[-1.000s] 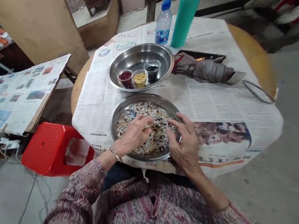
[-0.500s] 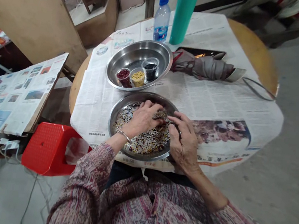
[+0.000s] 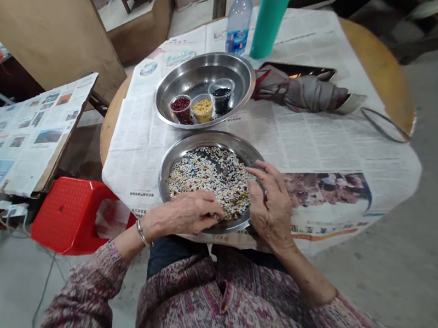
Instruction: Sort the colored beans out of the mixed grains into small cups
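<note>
A steel pan of mixed white, red, yellow and dark beans lies on the newspaper before me. My left hand rests at the pan's near rim, fingers curled into the beans. My right hand lies on the right rim, fingers bent over the edge and touching the beans. Behind it a second steel pan holds three small cups: red beans, yellow beans and black beans.
Newspaper covers the round wooden table. At the back stand a water bottle and a teal flask; a folded grey umbrella lies to the right. A red stool and a paper-covered side table are on the left.
My left hand has drawn back from the middle of the beans to the near rim of the pan. My right hand has stayed on the right rim.
</note>
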### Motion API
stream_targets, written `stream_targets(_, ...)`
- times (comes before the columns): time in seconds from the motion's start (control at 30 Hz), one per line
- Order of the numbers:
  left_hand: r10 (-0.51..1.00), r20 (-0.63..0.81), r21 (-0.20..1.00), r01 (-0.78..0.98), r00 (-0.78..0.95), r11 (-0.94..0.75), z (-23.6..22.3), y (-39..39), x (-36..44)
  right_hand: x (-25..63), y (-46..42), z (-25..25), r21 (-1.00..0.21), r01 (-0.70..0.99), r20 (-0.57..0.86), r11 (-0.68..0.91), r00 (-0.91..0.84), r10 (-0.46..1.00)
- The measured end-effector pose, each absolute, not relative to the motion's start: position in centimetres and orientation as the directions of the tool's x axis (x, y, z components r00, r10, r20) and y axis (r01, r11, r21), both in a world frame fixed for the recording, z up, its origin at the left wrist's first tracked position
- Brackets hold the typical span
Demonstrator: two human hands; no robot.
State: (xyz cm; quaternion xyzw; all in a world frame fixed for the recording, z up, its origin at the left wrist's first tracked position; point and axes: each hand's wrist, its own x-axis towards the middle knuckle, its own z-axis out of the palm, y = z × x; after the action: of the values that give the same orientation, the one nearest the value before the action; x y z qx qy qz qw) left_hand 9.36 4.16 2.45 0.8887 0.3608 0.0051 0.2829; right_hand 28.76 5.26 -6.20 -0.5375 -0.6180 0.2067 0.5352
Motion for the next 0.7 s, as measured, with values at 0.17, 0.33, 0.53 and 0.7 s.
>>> stream_targets(0.17, 0.695, -0.195, 0.443, 0.695, 0.692, -0.567, 0.9, 4.3, 10.2, 28.8, 5.3, -6.3, -0.824, 0.449, 0.449, 0.347, 0.144, 0.882)
stream_targets(0.33, 0.908, -0.091, 0.314, 0.877, 0.409, -0.364, 0.1, 6.5, 9.4, 28.9, 5.3, -6.3, -0.821, 0.441, 0.458, 0.362, 0.132, 0.879)
stream_targets(0.53, 0.912, 0.035, 0.267, 0.876, 0.409, -0.402, 0.4, 8.0, 10.1, 28.9, 5.4, -6.3, -0.817, 0.447, 0.465, 0.365, 0.136, 0.875)
stream_targets(0.7, 0.8, -0.045, 0.283, 0.775, 0.599, -0.564, -0.6, 9.6, 12.9, 28.9, 5.3, -6.3, -0.817, 0.447, 0.466, 0.364, 0.141, 0.874)
